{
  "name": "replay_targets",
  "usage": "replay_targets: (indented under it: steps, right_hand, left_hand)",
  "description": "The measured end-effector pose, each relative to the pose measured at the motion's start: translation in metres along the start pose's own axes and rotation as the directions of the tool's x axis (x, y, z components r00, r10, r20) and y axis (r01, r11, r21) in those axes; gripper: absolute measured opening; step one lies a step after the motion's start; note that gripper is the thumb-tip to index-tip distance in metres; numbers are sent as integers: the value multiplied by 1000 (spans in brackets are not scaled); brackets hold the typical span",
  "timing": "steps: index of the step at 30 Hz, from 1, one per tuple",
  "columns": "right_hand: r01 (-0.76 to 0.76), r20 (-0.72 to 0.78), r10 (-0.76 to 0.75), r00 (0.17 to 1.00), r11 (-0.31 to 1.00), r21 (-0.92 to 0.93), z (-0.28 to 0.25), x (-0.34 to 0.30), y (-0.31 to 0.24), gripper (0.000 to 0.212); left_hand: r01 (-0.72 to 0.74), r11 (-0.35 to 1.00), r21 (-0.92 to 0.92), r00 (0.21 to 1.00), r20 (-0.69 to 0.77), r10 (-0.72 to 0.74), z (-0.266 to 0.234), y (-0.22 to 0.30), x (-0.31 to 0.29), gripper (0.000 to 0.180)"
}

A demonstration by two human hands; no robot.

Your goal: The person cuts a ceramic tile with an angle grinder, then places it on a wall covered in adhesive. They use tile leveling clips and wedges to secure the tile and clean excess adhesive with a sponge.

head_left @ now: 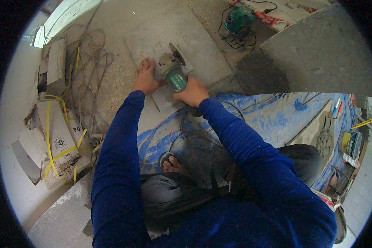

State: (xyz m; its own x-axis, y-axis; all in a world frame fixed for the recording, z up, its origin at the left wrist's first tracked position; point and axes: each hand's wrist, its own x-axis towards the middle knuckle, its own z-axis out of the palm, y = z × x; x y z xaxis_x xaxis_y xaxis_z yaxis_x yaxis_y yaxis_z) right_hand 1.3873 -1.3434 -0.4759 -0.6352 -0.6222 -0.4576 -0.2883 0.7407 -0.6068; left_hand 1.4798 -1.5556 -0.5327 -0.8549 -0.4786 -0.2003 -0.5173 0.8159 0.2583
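The right hand (195,91) grasps a green, cylindrical grinder (176,79); at its nine o'clock, the left hand (146,77) rests unclenched on a flat, grey slab (208,53).

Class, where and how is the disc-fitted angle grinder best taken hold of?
Probably around the angle grinder's green barrel, coming from the near right: the rounded body slants that way, while the exposed disc sits at the far end.
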Motion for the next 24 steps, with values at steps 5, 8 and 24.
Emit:
replay_targets:
  steps: [5, 8, 24]
  right_hand:
    - [30, -10, -30, 1000, 999, 33, -2, -4, 3, 78]
    - [35, -7, -35, 999, 999, 39, -1, -4, 5, 78]
    - [36, -8, -35, 999, 997, 62, -1, -9, 11, 85]
  left_hand:
    - [1, 1000, -6, 1000, -9, -1, -1, 1, -1, 120]
    - [6, 1000, 3, 1000, -3, -6, -2, 2, -1, 120]
    - [18, 1000, 13, 1000, 21, -18, -1, 1, 0, 121]
